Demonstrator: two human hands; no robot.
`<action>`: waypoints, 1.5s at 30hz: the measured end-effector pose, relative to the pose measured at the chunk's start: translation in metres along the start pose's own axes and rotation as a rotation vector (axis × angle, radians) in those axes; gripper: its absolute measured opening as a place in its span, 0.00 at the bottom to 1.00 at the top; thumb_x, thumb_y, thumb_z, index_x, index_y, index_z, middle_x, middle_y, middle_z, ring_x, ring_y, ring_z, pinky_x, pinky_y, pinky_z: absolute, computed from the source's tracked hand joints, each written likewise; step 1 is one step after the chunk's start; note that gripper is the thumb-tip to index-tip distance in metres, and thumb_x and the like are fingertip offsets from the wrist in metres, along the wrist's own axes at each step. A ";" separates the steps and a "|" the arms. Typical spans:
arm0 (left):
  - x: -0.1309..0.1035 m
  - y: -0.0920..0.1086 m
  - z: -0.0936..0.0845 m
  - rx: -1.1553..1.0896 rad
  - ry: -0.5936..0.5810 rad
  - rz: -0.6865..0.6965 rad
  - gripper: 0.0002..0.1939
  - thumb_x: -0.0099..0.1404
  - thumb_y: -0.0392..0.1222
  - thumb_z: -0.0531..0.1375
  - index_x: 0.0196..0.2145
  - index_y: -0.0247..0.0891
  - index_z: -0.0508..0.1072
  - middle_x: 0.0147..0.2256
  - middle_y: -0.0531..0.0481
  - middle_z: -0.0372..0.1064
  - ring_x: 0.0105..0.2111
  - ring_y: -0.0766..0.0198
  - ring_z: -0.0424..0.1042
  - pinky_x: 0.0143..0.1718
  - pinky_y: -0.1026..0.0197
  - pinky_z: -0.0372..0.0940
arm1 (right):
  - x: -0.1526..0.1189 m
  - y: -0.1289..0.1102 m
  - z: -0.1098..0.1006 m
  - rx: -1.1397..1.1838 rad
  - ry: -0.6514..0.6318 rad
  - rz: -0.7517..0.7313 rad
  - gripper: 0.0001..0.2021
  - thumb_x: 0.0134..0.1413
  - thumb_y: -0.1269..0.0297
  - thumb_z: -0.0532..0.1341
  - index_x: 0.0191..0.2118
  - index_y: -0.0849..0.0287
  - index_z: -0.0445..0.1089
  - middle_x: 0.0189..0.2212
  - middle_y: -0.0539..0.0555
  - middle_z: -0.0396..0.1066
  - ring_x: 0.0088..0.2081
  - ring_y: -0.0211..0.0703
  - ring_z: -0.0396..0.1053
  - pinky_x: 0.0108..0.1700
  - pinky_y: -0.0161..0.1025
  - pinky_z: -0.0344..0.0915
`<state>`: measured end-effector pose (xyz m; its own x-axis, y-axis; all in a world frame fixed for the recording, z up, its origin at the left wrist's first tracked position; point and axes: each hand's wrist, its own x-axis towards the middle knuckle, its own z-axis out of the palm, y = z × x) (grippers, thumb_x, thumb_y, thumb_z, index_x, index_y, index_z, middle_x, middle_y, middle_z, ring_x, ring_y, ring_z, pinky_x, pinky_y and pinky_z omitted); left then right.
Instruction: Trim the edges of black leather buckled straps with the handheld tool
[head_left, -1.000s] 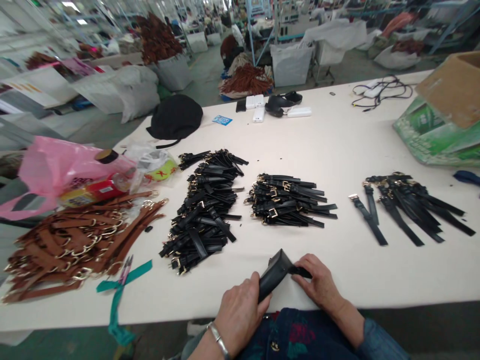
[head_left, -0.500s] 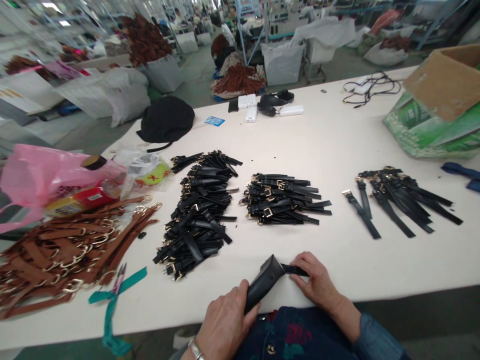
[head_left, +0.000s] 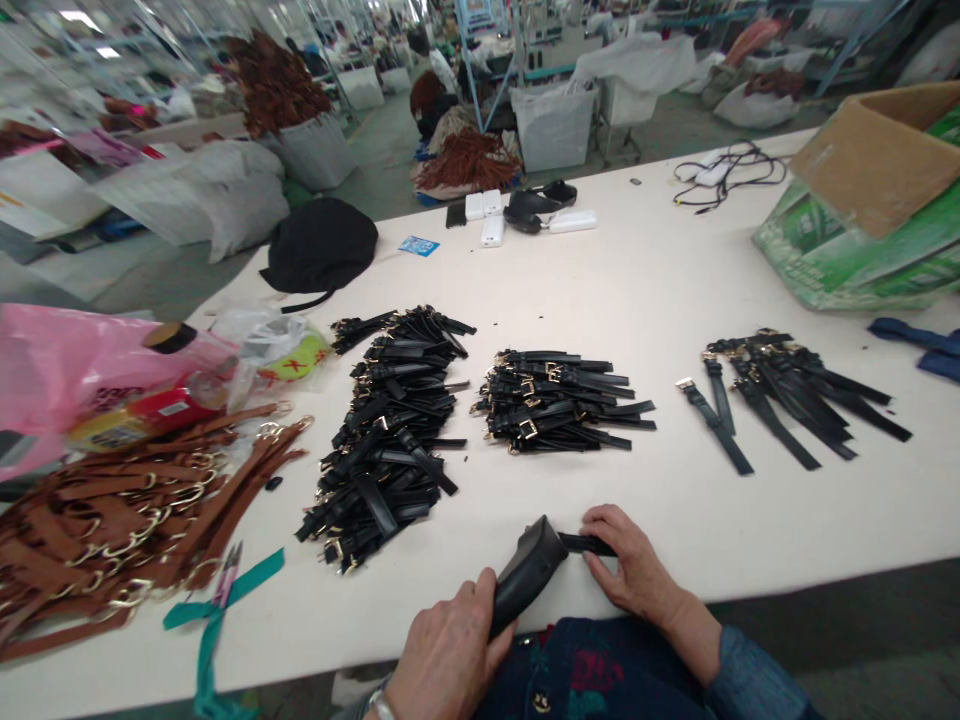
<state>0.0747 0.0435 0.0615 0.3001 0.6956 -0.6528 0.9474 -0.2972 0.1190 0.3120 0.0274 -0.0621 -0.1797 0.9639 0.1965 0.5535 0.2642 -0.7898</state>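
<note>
My left hand [head_left: 448, 650] grips a black tool-like piece [head_left: 526, 572] at the near edge of the white table [head_left: 675, 260]. My right hand [head_left: 628, 562] pinches a short black strap [head_left: 589, 544] whose end meets the tip of that black piece. Beyond my hands lie three heaps of black buckled straps: a long pile [head_left: 390, 425] to the left, a smaller pile [head_left: 559, 402] in the middle and a loose group [head_left: 787, 390] to the right.
Brown straps with gold rings [head_left: 127, 510] are heaped at the left, beside a pink plastic bag [head_left: 67, 365] and teal-handled snips [head_left: 225, 580]. A black cap [head_left: 319, 245], white power banks [head_left: 487, 215], cables [head_left: 724, 165] and a cardboard box [head_left: 877, 160] sit farther back.
My left hand has slid back toward my body along the black piece. The black piece now lies lower and flatter over the table edge. The view has shifted a little.
</note>
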 end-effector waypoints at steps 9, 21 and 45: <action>0.019 0.020 -0.001 -0.018 0.031 0.030 0.16 0.65 0.47 0.47 0.48 0.39 0.59 0.38 0.45 0.70 0.37 0.55 0.72 0.36 0.57 0.63 | 0.000 0.003 0.004 -0.009 0.024 0.021 0.13 0.44 0.73 0.56 0.40 0.57 0.64 0.39 0.58 0.65 0.43 0.49 0.64 0.45 0.47 0.65; 0.014 -0.013 -0.003 -0.094 0.073 -0.039 0.15 0.65 0.49 0.45 0.46 0.41 0.59 0.37 0.47 0.72 0.38 0.57 0.71 0.37 0.60 0.61 | 0.000 0.002 0.005 -0.031 0.038 0.051 0.12 0.44 0.72 0.57 0.38 0.57 0.66 0.39 0.58 0.65 0.42 0.48 0.64 0.44 0.46 0.65; 0.008 -0.012 -0.002 -0.089 0.076 -0.004 0.15 0.64 0.49 0.48 0.46 0.41 0.60 0.36 0.47 0.72 0.37 0.57 0.72 0.35 0.60 0.61 | 0.001 -0.001 0.007 -0.032 0.029 0.101 0.10 0.43 0.73 0.57 0.35 0.57 0.65 0.39 0.56 0.64 0.43 0.48 0.63 0.45 0.45 0.63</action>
<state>0.0664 0.0539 0.0559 0.3007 0.7450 -0.5954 0.9537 -0.2374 0.1846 0.3055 0.0281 -0.0650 -0.0984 0.9861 0.1339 0.5936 0.1662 -0.7874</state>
